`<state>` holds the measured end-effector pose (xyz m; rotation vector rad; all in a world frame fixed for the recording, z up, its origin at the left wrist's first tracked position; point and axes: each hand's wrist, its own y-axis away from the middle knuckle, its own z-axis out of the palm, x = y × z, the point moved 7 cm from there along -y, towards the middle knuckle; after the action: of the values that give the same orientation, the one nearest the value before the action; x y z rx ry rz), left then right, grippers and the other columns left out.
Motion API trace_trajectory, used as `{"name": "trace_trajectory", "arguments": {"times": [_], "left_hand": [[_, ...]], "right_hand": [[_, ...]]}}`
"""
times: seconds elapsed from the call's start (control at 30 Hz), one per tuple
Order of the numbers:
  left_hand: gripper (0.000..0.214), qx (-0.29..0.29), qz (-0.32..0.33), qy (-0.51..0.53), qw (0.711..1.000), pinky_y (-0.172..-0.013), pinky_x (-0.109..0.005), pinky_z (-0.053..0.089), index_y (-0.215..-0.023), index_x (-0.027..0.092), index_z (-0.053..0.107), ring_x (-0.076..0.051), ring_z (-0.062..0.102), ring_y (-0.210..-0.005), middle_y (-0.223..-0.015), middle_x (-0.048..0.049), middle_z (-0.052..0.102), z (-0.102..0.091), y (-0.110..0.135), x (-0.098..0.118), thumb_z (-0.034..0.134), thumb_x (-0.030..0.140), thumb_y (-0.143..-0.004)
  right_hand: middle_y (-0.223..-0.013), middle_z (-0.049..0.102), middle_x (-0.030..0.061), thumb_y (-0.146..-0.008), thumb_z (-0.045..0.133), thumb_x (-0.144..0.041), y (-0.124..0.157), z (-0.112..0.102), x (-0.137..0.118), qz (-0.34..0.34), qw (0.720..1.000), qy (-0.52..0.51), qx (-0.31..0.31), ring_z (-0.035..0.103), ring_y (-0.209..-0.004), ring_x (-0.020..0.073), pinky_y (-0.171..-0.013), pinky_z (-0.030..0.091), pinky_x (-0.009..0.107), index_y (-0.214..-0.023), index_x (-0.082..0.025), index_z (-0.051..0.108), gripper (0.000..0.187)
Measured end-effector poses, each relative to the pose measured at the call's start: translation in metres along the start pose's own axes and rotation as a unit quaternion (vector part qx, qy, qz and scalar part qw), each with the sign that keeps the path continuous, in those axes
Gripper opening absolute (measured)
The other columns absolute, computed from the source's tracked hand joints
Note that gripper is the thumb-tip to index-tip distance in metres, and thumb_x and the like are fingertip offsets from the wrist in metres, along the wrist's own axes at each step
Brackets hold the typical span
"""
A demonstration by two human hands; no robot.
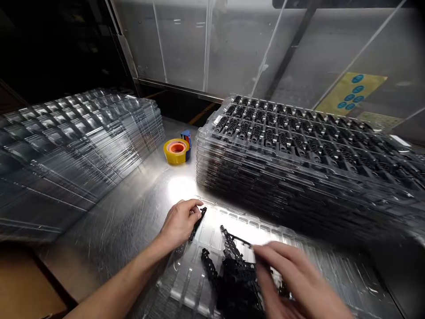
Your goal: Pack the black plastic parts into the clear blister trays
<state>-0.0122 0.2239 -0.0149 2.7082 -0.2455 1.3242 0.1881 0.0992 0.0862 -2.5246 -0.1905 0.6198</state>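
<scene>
My left hand (179, 221) is closed, thumb and fingers pinched at the upper end of a narrow black perforated part (197, 226) over the left end of a clear plastic tray (186, 279). To the right, my right hand (295, 277), slightly blurred, pinches the end of a thin black strip (241, 239) above the tray. Below and between the hands lies a loose heap of black perforated parts (237, 283), some sticking up at angles. The right hand's lower fingers and part of the heap are hidden.
A tall stack of clear trays filled with black parts (265, 150) stands at the back right. Stacked clear trays (109, 146) occupy the left. Between them are a yellow tape roll (170, 157) and a small blue box (186, 136). A cardboard box (29, 283) sits lower left.
</scene>
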Motion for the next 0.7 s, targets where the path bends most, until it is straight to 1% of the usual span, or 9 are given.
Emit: {"name": "trace_trajectory", "arguments": {"times": [0.07, 0.13, 0.23, 0.3, 0.37, 0.47, 0.57, 0.63, 0.7], "left_hand": [[0.025, 0.038, 0.044, -0.068, 0.996, -0.081, -0.033, 0.044, -0.1, 0.018, 0.066, -0.02, 0.056, -0.088, -0.086, -0.0034, 0.065, 0.0, 0.002, 0.006, 0.055, 0.009, -0.08], [0.024, 0.061, 0.087, -0.123, 0.987, -0.083, -0.035, 0.044, -0.098, 0.017, 0.066, -0.022, 0.053, -0.092, -0.092, -0.0058, 0.063, 0.0, 0.005, 0.011, 0.054, 0.006, -0.08], [0.024, 0.066, 0.101, -0.144, 0.982, -0.081, -0.035, 0.045, -0.095, 0.017, 0.066, -0.022, 0.051, -0.091, -0.092, -0.0063, 0.061, 0.002, 0.007, 0.011, 0.052, 0.003, -0.081], [0.024, 0.062, 0.098, -0.138, 0.984, -0.081, -0.035, 0.045, -0.095, 0.017, 0.066, -0.022, 0.051, -0.091, -0.092, -0.0058, 0.061, 0.002, 0.007, 0.01, 0.053, 0.003, -0.081], [0.023, 0.059, 0.099, -0.13, 0.985, -0.081, -0.035, 0.045, -0.094, 0.017, 0.066, -0.021, 0.051, -0.091, -0.092, -0.0054, 0.061, 0.004, 0.007, 0.009, 0.053, 0.003, -0.081], [0.023, 0.056, 0.103, -0.12, 0.986, -0.081, -0.034, 0.046, -0.093, 0.018, 0.066, -0.021, 0.051, -0.091, -0.091, -0.0047, 0.061, 0.004, 0.008, 0.009, 0.052, 0.003, -0.081], [0.024, 0.06, 0.106, -0.119, 0.985, -0.081, -0.034, 0.046, -0.094, 0.018, 0.065, -0.02, 0.051, -0.091, -0.092, -0.0047, 0.061, 0.001, 0.01, 0.009, 0.05, 0.004, -0.082], [0.024, 0.056, 0.114, -0.124, 0.984, -0.08, -0.034, 0.045, -0.096, 0.018, 0.065, -0.02, 0.051, -0.09, -0.092, -0.0053, 0.061, -0.001, 0.012, 0.012, 0.049, 0.005, -0.084], [0.023, 0.041, 0.13, -0.13, 0.982, -0.078, -0.033, 0.045, -0.096, 0.018, 0.066, -0.02, 0.052, -0.088, -0.09, -0.0058, 0.061, -0.001, 0.014, 0.018, 0.048, 0.007, -0.086]], "right_hand": [[-0.095, 0.064, 0.0051, -0.091, 0.05, -0.017, -0.005, 0.036, -0.017, -0.037, 0.999, -0.02, -0.035, 0.061, -0.066, 0.0112, -0.057, 0.047, 0.022, -0.106, -0.02, 0.062, 0.02], [-0.093, 0.063, 0.0064, -0.091, 0.046, -0.012, -0.005, 0.065, -0.028, -0.076, 0.996, -0.032, -0.042, 0.061, -0.07, 0.0123, -0.061, 0.047, 0.023, -0.106, -0.016, 0.062, 0.022], [-0.087, 0.061, 0.0068, -0.089, 0.042, -0.006, -0.002, 0.094, -0.034, -0.109, 0.992, 0.005, -0.057, 0.057, -0.069, 0.015, -0.059, 0.044, 0.026, -0.097, -0.015, 0.062, 0.024], [-0.083, 0.059, 0.0058, -0.086, 0.043, -0.004, 0.0, 0.111, -0.035, -0.115, 0.986, 0.043, -0.108, 0.054, -0.066, 0.0165, -0.056, 0.042, 0.027, -0.089, -0.016, 0.062, 0.023], [-0.084, 0.059, 0.0052, -0.084, 0.048, -0.004, 0.002, 0.124, -0.036, -0.112, 0.977, 0.062, -0.169, 0.054, -0.07, 0.0179, -0.059, 0.043, 0.029, -0.088, -0.017, 0.061, 0.019], [-0.091, 0.061, 0.0058, -0.086, 0.055, -0.013, 0.0, 0.131, -0.039, -0.102, 0.969, 0.035, -0.222, 0.055, -0.082, 0.0205, -0.07, 0.046, 0.031, -0.094, -0.018, 0.061, 0.011], [-0.101, 0.063, 0.0069, -0.091, 0.05, -0.018, -0.003, 0.122, -0.036, -0.089, 0.968, 0.009, -0.234, 0.054, -0.09, 0.0219, -0.078, 0.045, 0.034, -0.102, -0.019, 0.061, 0.016], [-0.099, 0.063, 0.0076, -0.093, 0.046, -0.019, -0.001, 0.11, -0.023, -0.056, 0.97, 0.037, -0.233, 0.054, -0.088, 0.022, -0.076, 0.044, 0.035, -0.103, -0.019, 0.061, 0.018], [-0.089, 0.062, 0.0075, -0.094, 0.044, -0.025, 0.003, 0.1, -0.005, -0.002, 0.966, 0.093, -0.24, 0.054, -0.08, 0.0221, -0.07, 0.042, 0.035, -0.094, -0.02, 0.062, 0.018]]}}
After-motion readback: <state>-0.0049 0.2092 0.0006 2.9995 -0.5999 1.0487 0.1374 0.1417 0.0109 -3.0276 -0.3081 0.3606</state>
